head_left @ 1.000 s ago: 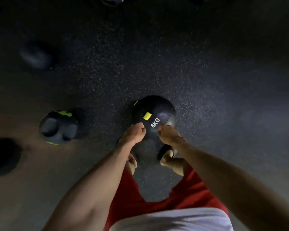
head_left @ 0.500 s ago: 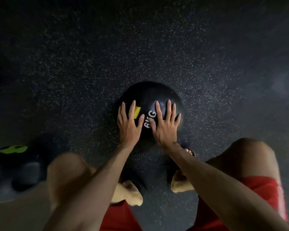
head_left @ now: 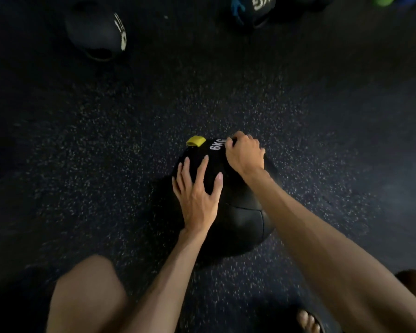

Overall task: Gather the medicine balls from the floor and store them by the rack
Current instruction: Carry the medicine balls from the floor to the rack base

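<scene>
The black 6KG medicine ball (head_left: 238, 219) is sitting on the speckled rubber floor (head_left: 106, 140) at the middle of the view, its yellow tab (head_left: 196, 141) showing at the far edge beside the white weight print. The left hand (head_left: 197, 198) is lying flat on the ball's near left side, fingers straight and spread. The right hand (head_left: 244, 155) is curling its fingers over the ball's far top, gripping it next to the print. Well apart, another black ball (head_left: 96, 32) is lying far left, and a blue-trimmed ball (head_left: 257, 8) is sitting at the top edge. A bare knee (head_left: 87, 296) is bending at lower left.
</scene>
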The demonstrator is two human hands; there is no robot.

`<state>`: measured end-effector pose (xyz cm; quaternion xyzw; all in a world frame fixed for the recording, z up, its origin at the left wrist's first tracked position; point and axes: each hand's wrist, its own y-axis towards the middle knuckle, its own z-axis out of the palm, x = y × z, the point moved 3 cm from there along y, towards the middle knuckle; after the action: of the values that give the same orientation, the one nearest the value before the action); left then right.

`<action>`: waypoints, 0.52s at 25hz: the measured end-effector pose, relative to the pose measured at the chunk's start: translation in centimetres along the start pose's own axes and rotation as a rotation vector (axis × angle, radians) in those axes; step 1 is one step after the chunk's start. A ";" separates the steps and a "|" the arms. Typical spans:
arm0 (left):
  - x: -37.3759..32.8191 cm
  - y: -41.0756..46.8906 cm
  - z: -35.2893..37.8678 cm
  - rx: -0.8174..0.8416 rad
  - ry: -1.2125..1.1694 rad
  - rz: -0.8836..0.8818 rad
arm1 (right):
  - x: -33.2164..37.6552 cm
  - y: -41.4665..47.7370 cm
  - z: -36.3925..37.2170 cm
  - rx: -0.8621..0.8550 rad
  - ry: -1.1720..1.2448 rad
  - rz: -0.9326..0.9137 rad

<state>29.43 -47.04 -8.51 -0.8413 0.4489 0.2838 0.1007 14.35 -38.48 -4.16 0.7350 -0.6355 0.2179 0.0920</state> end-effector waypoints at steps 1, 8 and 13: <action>0.0 1.3 0.2 0.000 -0.001 -0.017 | 0.4 0.4 0.0 -0.012 0.018 -0.021; -1.6 12.7 0.6 0.237 -0.039 -0.186 | 0.9 -7.5 2.6 -0.230 -0.214 -0.150; -1.4 18.9 1.6 0.306 -0.132 -0.245 | 1.2 -2.8 2.5 -0.257 -0.184 -0.131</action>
<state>12.82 -56.29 -7.35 -0.8441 0.3735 0.2523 0.2903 17.73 -40.10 -5.41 0.7739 -0.6146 0.0601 0.1403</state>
